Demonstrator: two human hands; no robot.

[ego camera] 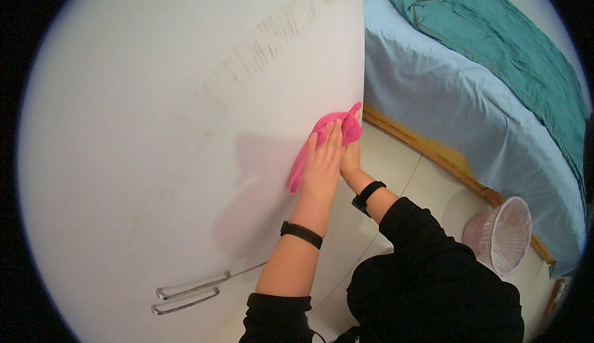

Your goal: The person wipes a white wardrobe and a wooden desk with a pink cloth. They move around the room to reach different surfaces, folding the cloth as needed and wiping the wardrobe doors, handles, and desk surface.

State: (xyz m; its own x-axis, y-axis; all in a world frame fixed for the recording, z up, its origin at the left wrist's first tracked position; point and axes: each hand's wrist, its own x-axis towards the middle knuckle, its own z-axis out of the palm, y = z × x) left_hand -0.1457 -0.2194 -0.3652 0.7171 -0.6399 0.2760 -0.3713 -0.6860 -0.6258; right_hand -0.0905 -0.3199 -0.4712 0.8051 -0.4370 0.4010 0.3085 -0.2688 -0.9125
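A pink cloth [299, 166] lies pressed against a large white panel [162, 87] near its right edge. My left hand [325, 152] rests on the cloth, with its fingers stretched over it and pointing up. Just to the right, my right hand [351, 157] is at the panel's edge, its fingers partly hidden behind a fold of the cloth; it appears to hold that fold. Brownish smudges [269, 41] run in a curved band over the panel above the hands. Two metal bar handles [195, 291] sit low on the white surface.
Right of the panel stands a bed with a light blue sheet [436, 83], a green cover [501, 41] and a wooden frame [417, 143]. A pink mesh wastebasket [482, 236] with a liner is on the tiled floor [390, 152] beside the bed.
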